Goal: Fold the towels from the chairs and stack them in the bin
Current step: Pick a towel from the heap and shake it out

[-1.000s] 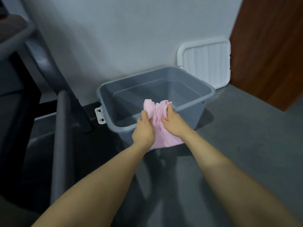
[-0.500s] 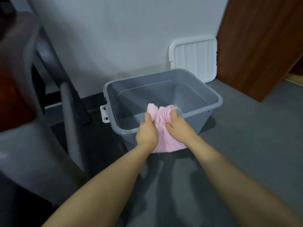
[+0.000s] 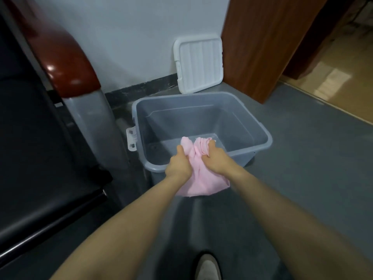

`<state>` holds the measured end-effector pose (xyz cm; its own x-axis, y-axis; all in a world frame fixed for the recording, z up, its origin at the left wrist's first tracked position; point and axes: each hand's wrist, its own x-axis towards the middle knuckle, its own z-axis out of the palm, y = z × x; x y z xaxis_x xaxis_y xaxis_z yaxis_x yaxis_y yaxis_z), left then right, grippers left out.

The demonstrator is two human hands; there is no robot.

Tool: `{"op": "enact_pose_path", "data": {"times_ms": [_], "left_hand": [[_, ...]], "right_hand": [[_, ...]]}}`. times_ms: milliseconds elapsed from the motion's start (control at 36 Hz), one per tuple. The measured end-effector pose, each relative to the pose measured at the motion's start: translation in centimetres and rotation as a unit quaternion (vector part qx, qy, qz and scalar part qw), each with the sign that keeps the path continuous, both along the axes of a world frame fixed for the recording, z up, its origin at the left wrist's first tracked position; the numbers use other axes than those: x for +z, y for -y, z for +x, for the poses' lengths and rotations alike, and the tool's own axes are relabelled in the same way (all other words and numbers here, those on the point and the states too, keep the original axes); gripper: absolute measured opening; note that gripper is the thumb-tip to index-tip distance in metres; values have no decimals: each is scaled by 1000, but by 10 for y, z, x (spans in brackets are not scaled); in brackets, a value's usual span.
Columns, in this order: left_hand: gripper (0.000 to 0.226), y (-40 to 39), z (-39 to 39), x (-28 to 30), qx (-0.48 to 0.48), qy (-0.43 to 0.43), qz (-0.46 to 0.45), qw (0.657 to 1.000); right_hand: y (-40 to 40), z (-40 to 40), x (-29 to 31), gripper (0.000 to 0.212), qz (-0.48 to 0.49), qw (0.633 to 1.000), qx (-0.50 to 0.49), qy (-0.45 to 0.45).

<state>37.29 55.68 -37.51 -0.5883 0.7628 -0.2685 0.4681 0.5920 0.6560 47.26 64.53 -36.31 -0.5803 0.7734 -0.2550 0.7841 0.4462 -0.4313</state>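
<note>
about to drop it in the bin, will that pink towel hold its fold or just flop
Likely floppy: the pink towel bunches between the left hand and right hand and sags below them. It looks thin and light, so it may slump in the empty grey bin.

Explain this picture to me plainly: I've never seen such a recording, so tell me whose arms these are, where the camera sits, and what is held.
There is no machine here. A person wears a camera on the head, looking down at their own bare arms. The left hand and right hand each have a closed grip on a bunched pink towel, held over the near rim of an open grey bin on the floor. The bin looks empty. Its white lid leans against the wall; a dark chair stands on the left.
</note>
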Motion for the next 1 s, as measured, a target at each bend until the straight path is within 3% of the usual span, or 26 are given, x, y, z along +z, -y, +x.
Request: {"op": "enact_pose_path", "data": {"times_ms": [83,194,306,444,611,750,889,1000], "left_hand": [[25,18,15,3,-14,-18,-15,1000],[26,34,29,5,-55,-108,-59,991],[29,37,29,7,-67,-162,-76,982],[39,18,9,11,-44,-197,-59,978],[40,-25,-27,3,5,-183,-58,981],[53,-60,-55,-28,33,-142,-28,989],[59,-87,-82,-74,34,-116,-60,991],[50,-101,-96,-102,64,-78,-80,992]], "right_hand": [[19,15,2,62,2,1000,-10,18],[36,28,2,61,-2,999,-16,35],[40,29,8,42,42,998,-21,39],[20,15,16,29,93,994,-48,-26],[-22,-15,-3,29,65,994,-46,-74],[-65,-55,-37,13,4,990,-62,-130],[-104,-89,-86,21,-75,985,-77,-133],[-125,-103,-119,23,-125,982,-66,-126]]}}
